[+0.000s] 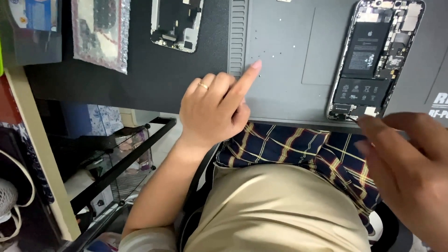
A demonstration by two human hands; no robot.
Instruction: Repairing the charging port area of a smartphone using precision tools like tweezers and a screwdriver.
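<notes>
The opened phone [373,56] lies face down on the grey mat [289,70], near the counter's near edge toward its right side, its back off so the black battery and small boards show. I judge it light and stiff in its metal frame, but fragile inside: the thin flex cables and connectors at its lower end would tear or bend easily, so the safe hold is by the long outer edges of the frame, never by the inner parts

The right hand [410,163] hovers just below the phone's lower end, its fingers close together around a thin dark tool or cable; it is blurred, and I cannot tell whether they truly pinch it. The left hand [217,105] rests at the mat's ribbed left edge, forefinger stretched out and pointing at tiny screws [263,53] scattered on the mat, the other fingers curled in and holding nothing

A second phone part [177,23] and a bubble-wrap bag [100,32] lie at the far left, both cut off by the frame's top. The screws are too small to count
</notes>
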